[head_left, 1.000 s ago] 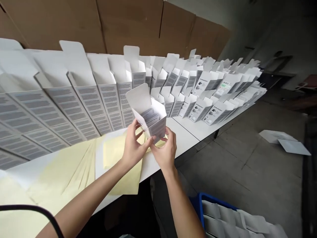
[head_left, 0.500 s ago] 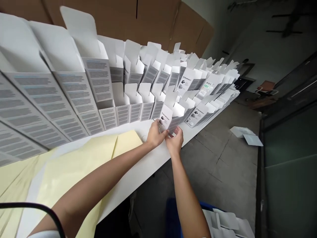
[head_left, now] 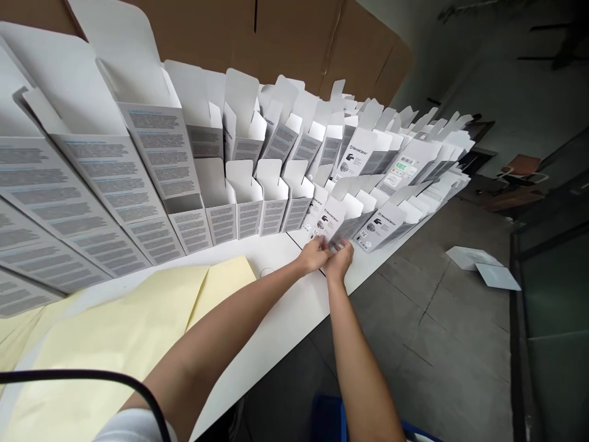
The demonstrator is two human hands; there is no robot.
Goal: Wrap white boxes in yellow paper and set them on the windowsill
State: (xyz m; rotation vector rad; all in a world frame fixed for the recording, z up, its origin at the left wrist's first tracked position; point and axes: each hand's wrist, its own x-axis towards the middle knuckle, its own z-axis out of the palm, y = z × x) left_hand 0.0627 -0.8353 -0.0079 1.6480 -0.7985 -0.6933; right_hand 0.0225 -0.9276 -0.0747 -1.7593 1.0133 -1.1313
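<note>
My left hand (head_left: 315, 255) and my right hand (head_left: 340, 261) meet at the bottom end of a white printed carton (head_left: 332, 220), pinching it between their fingers. The carton stands open-topped at the front of the rows, tilted slightly, with its flaps up and its lower end partly hidden by my fingers. Many more open cartons (head_left: 246, 202) stand in close rows just behind it and to its left, their printed panels facing up. Pale yellow paper sheets (head_left: 124, 325) lie on the white table (head_left: 276, 304) to the left of my left forearm.
Brown cardboard sheets (head_left: 257, 37) line the table's far side. The near table edge (head_left: 271, 362) drops to a concrete floor, where flat white card pieces (head_left: 483, 261) lie. A blue crate (head_left: 329, 420) sits below at the bottom. A dark cable (head_left: 78, 376) crosses the lower left.
The carton has moved from held up above the table down to the front of the rows, its printed face now turned upward. My hands have moved farther along the table, and the view has swung left.
</note>
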